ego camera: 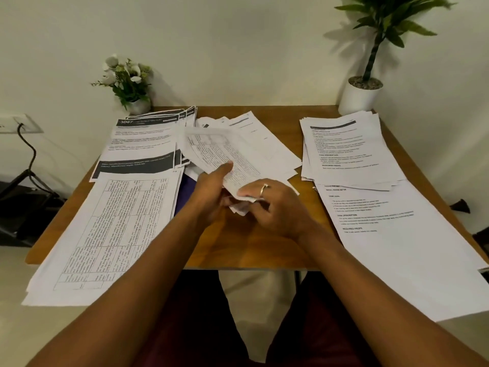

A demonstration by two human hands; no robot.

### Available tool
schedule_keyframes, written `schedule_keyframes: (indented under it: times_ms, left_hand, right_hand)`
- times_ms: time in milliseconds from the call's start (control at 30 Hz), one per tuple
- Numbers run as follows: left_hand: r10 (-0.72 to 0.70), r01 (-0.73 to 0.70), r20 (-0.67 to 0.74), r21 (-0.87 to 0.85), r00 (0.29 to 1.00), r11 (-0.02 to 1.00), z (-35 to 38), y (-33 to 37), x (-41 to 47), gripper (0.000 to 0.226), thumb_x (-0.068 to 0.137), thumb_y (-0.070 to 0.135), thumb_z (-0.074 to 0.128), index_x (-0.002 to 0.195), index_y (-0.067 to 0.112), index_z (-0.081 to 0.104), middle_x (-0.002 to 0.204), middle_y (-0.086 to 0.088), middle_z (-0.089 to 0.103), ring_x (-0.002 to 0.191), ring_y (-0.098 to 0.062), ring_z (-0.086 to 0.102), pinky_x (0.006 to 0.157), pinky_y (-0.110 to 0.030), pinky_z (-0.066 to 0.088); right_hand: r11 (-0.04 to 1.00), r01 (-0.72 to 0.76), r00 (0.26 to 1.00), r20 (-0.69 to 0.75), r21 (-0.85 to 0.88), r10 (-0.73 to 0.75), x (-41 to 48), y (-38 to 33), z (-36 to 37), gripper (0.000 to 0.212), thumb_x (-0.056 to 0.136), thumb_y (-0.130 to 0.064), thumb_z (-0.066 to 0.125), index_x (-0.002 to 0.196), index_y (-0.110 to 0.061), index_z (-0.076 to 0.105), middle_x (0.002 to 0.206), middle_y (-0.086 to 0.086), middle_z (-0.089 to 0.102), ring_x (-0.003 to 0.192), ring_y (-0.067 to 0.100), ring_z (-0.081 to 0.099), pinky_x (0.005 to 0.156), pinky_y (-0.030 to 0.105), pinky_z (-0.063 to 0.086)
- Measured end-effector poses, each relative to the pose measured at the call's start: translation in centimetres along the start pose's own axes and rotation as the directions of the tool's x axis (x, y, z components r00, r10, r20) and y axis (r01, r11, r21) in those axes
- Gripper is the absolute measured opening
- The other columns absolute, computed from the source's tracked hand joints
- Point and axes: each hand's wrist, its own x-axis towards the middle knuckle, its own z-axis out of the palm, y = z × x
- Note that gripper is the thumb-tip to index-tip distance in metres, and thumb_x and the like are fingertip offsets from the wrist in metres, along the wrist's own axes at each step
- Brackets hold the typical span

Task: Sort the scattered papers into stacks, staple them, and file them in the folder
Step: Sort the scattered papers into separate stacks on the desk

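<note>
Wood counter (264,247), 4 stacks: grid stack (105,234) 8 o'clock, banner stack (143,144) 10, far stack (346,152) 2, near stack (391,247) 4. Left hand (211,192), right hand (270,205): fingers (251,193) curled, pinching 1 sheaf (206,144).

table-printed sheets (211,152) | held tilted, centre | loose pile (264,144) behind

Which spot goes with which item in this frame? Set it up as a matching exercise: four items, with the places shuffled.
Items
1. white flowers
2. tall plant
3. grid-table stack
4. printed sheet

Places
A. near left of the table
B. held between the left hand and right hand
C. by the back right corner
D. by the back left corner

Pairs: 1-D, 2-C, 3-A, 4-B
</note>
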Motion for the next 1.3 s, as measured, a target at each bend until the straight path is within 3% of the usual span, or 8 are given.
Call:
schedule_keyframes:
  times_ms: [67, 167, 367, 533, 700, 833, 1033, 1300]
  left_hand:
    - [0.036, -0.029, -0.100, 0.067, 0.994, 0.997, -0.5, 0.1, 0.0, 0.037, 0.101, 0.004, 0.051, 0.137, 0.013, 0.051, 0.113, -0.009, 0.072, 0.089, -0.028, 0.071, 0.054, -0.029, 0.056]
    - [0.035, -0.024, -0.113, 0.103, 0.993, 0.994, -1.6, 0.2, -0.1, 0.038, 0.100, -0.003, 0.050, 0.134, 0.014, 0.055, 0.108, -0.001, 0.071, 0.093, -0.025, 0.071, 0.079, -0.045, 0.061]
    - [0.010, -0.013, 0.017, 0.206, 1.000, 0.978, -3.9, 0.3, -1.4, 0.033, 0.100, 0.007, 0.061, 0.128, 0.025, 0.062, 0.110, 0.008, 0.076, 0.103, -0.018, 0.072, 0.080, -0.038, 0.057]
    - [0.100, -0.049, -0.124, 0.359, 0.987, 0.932, -6.0, 1.7, -2.4, 0.036, 0.096, 0.016, 0.069, 0.131, 0.020, 0.061, 0.130, 0.001, 0.069, 0.117, -0.026, 0.065, 0.105, -0.052, 0.049]
    - [0.253, -0.055, -0.259, 0.588, 0.932, 0.807, -9.8, 3.8, -4.1, 0.030, 0.099, 0.033, 0.063, 0.129, 0.034, 0.056, 0.099, 0.016, 0.067, 0.072, -0.003, 0.067, 0.047, -0.020, 0.049]
    - [0.374, 0.017, -0.288, 0.811, 0.882, 0.585, -15.3, 5.4, -7.1, 0.025, 0.102, 0.035, 0.054, 0.124, 0.027, 0.062, 0.090, 0.003, 0.071, 0.073, -0.019, 0.071, 0.060, -0.032, 0.054]
    - [0.403, 0.167, -0.369, 0.875, 0.838, 0.454, -23.3, 4.9, -8.8, 0.025, 0.099, 0.021, 0.059, 0.118, 0.009, 0.068, 0.090, -0.005, 0.064, 0.074, -0.023, 0.060, 0.067, -0.033, 0.043]
    - [0.380, 0.311, -0.406, 0.906, 0.831, 0.288, -25.5, 1.3, -8.3, 0.047, 0.091, 0.025, 0.068, 0.136, 0.023, 0.053, 0.112, -0.013, 0.068, 0.096, -0.036, 0.065, 0.078, -0.049, 0.054]
  right_hand:
    - [0.994, -0.022, 0.996, 0.093, 0.108, 0.012, -0.3, -0.2, -0.2, 0.037, 0.093, -0.041, 0.069, 0.117, -0.014, 0.075, 0.124, -0.001, 0.071, 0.117, 0.008, 0.061, 0.099, 0.015, 0.045]
    - [0.951, -0.242, 0.968, -0.027, 0.192, 0.251, 0.2, 0.3, 0.0, 0.047, 0.093, -0.055, 0.062, 0.125, -0.022, 0.068, 0.135, -0.008, 0.063, 0.126, 0.005, 0.053, 0.107, 0.031, 0.046]
    - [0.590, -0.654, 0.667, -0.007, 0.474, 0.745, 1.7, 1.6, -1.3, 0.072, 0.094, -0.027, 0.071, 0.154, -0.030, 0.031, 0.149, -0.006, 0.050, 0.124, 0.005, 0.056, 0.087, 0.015, 0.048]
    - [0.533, -0.535, 0.693, -0.020, 0.655, 0.721, 2.5, 0.3, 0.1, 0.068, 0.091, -0.012, 0.073, 0.141, -0.044, 0.037, 0.132, -0.005, 0.065, 0.109, 0.011, 0.069, 0.075, 0.027, 0.062]
    - [0.644, -0.513, 0.788, 0.013, 0.567, 0.616, 4.1, -2.5, 2.5, 0.020, 0.097, -0.015, 0.065, 0.111, -0.028, 0.068, 0.123, -0.010, 0.069, 0.113, 0.009, 0.066, 0.090, 0.036, 0.061]
    - [0.671, -0.514, 0.842, 0.167, 0.534, 0.512, 5.5, -5.7, 5.8, 0.020, 0.098, -0.020, 0.065, 0.116, -0.021, 0.073, 0.120, -0.012, 0.069, 0.106, 0.010, 0.069, 0.093, 0.035, 0.059]
    - [0.833, -0.443, 0.859, 0.424, 0.331, 0.288, 6.7, -10.7, 11.3, 0.043, 0.097, -0.031, 0.063, 0.137, -0.014, 0.062, 0.145, -0.001, 0.058, 0.130, 0.012, 0.055, 0.108, 0.028, 0.044]
    - [0.947, -0.241, 0.790, 0.523, -0.214, 0.320, 7.0, -11.1, 13.9, 0.055, 0.095, -0.052, 0.061, 0.144, -0.030, 0.053, 0.147, -0.004, 0.055, 0.130, 0.021, 0.055, 0.100, 0.040, 0.047]
